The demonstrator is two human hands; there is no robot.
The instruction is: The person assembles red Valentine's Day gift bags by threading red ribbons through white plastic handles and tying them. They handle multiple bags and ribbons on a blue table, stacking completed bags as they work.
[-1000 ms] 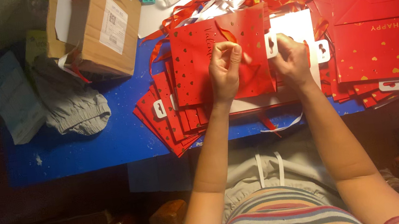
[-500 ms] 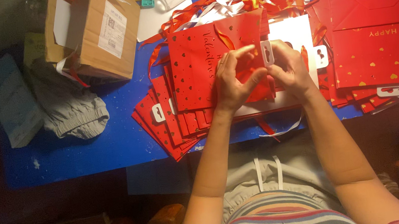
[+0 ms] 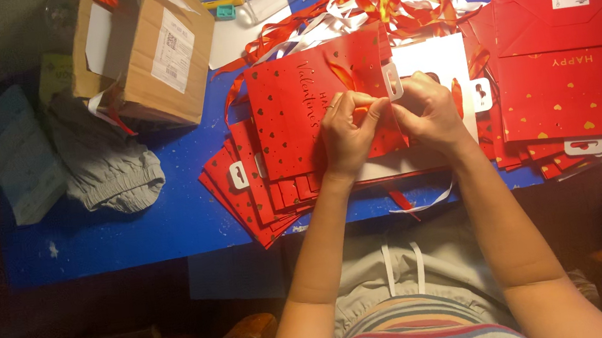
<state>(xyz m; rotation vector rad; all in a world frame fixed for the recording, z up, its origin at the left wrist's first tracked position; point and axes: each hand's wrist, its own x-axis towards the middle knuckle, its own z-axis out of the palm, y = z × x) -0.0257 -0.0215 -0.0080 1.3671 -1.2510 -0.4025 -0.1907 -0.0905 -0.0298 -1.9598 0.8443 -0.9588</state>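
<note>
Pinching at the middle of a red gift bag (image 3: 293, 112), both hands are seen over the blue table (image 3: 131, 230). The left hand (image 3: 347, 136) and right hand (image 3: 429, 109) meet at the white hang tab (image 3: 392, 81) and red ribbon (image 3: 343, 78); each grip is pressed together on them. The bag lies flat on a fanned stack of bags (image 3: 251, 199). The fastening step appears in hand; steady fingertip control is called for.

Cardboard box (image 3: 146, 54), grey cloth (image 3: 102, 160), tangled ribbons (image 3: 388, 2) on blue table (image 3: 131, 230)
</note>
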